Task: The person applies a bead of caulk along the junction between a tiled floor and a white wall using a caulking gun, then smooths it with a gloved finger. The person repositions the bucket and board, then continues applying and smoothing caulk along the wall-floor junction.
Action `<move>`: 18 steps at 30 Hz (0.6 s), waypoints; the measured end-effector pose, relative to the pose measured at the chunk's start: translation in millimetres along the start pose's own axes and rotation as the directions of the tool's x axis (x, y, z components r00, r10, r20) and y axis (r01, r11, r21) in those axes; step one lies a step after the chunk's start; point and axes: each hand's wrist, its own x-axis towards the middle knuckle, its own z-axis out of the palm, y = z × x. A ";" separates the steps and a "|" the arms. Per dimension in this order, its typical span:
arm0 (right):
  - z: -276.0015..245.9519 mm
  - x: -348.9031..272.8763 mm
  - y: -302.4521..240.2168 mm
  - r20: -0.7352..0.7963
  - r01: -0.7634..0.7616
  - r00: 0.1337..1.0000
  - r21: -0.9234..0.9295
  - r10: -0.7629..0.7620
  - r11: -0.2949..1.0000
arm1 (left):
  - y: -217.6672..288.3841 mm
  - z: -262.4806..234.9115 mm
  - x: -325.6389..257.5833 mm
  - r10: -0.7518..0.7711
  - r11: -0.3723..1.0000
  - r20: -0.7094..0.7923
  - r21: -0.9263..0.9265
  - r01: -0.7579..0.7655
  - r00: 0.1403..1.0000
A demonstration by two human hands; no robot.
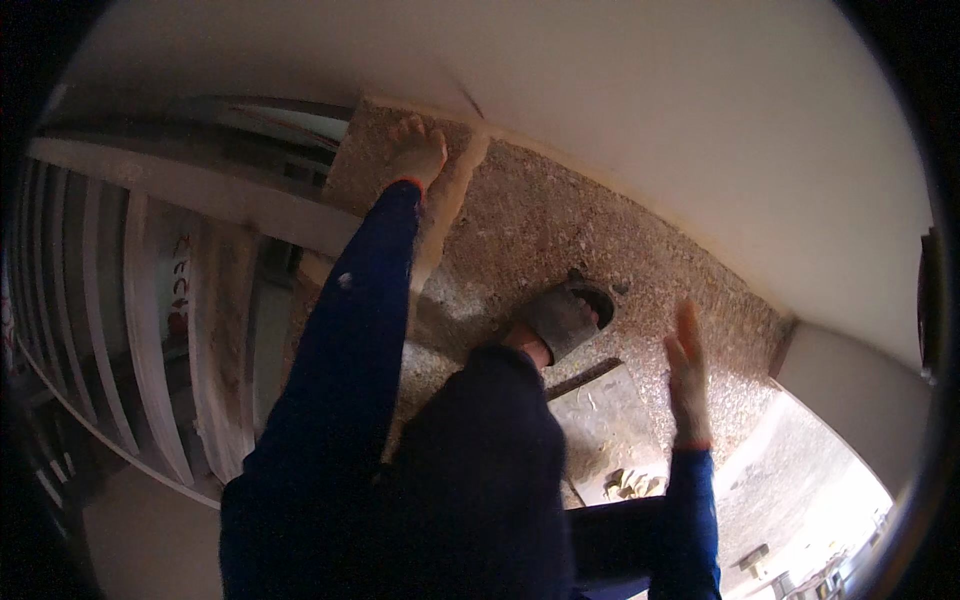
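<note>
Speckled floor (560, 230), left hand (418, 150) on step (452, 200)

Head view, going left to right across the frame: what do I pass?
White railing slats → left hand pressed on the rough wall edge → grey sandal on speckled floor → right hand, open → white wall.

floor (560, 230): speckled terrazzo-looking stuff, brownish grey, running up to a pale wall
step edge (455, 200): lighter raised strip at the top left of it
on it: a foot in a grey sandal (562, 318)
also on it: a flat grey slab (600, 420) just beside that foot
</note>
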 end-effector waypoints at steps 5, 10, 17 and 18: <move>-120.0 -140.7 -15.6 -0.246 -0.278 0.927 0.050 0.282 0.959 | -21.6 73.4 65.2 -0.068 0.971 -0.213 -0.237 0.016 0.975; -175.2 -259.2 -35.9 -0.482 -0.335 0.804 0.116 0.348 0.935 | -31.9 83.6 98.0 -0.037 0.999 -0.136 -0.033 0.033 0.990; -136.6 -308.4 -57.9 -0.503 -0.354 0.750 0.242 0.429 0.903 | -31.8 28.2 96.7 0.003 1.000 -0.120 0.027 0.000 0.993; -126.3 -302.8 -61.4 -0.490 -0.312 0.759 0.306 0.430 0.899 | -24.3 25.4 92.1 -0.008 1.000 -0.068 0.025 0.010 0.998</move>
